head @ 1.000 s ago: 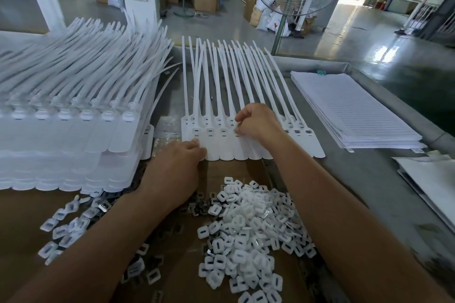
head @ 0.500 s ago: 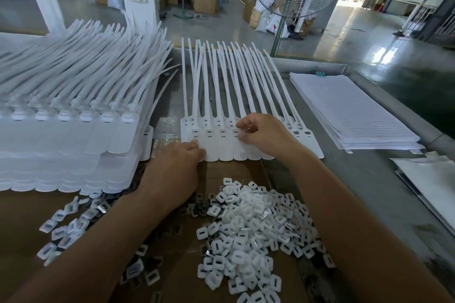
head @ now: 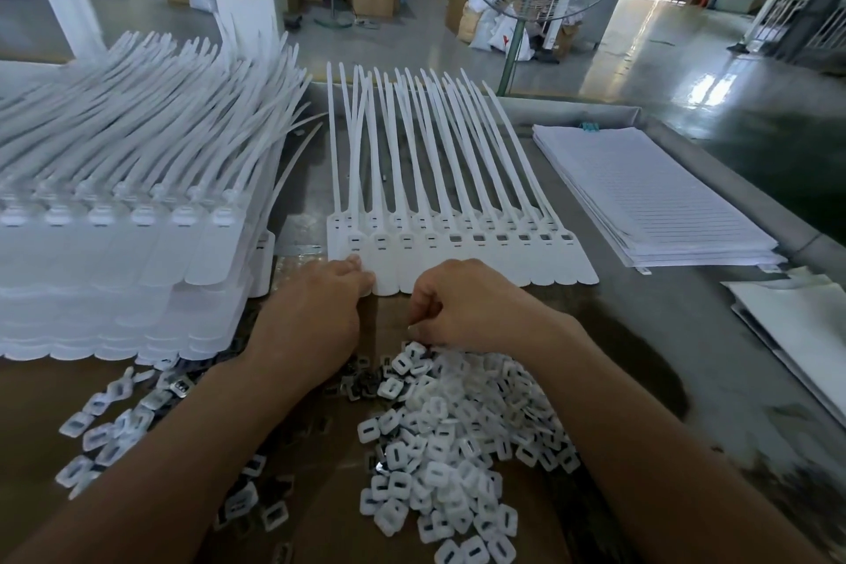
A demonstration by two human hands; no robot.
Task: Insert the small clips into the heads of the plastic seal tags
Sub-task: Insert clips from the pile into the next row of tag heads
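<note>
Reaching down at the far edge of the pile of small clips (head: pixel 439 426), the right hand (head: pixel 462 307) has its fingers (head: pixel 419 311) curled tightly together. They seem to pinch one clip (head: pixel 410 328) at their tips, though the view there is too small to be sure. The left hand (head: pixel 316 316) lies with its fingers lightly bent, their tips pressing on the near edge of the leftmost tags and holding nothing.

The row of seal tags (head: pixel 458 261) lies flat on the surface (head: pixel 664 334), just beyond both hands. The heads sit side by side and the straps run straight away from the person, so each tag's long axis points forward. The first four heads from the left look filled. From about the fifth head (head: pixel 455 238) rightward the slots show dark and open. That next open slot lies just ahead of the right hand's knuckles, so the right hand is the nearer one. The move would be a short carry forward over the flat tag ends, while the left hand steadies the row.

The clips rest on brown cardboard (head: pixel 343 495), and more are scattered to the left (head: pixel 105 426). A tall stack of tags (head: pixel 137 243) stands at the left, and a stack of lined sheets (head: pixel 641 192) lies at the right. No brand or writing can be read on anything.
</note>
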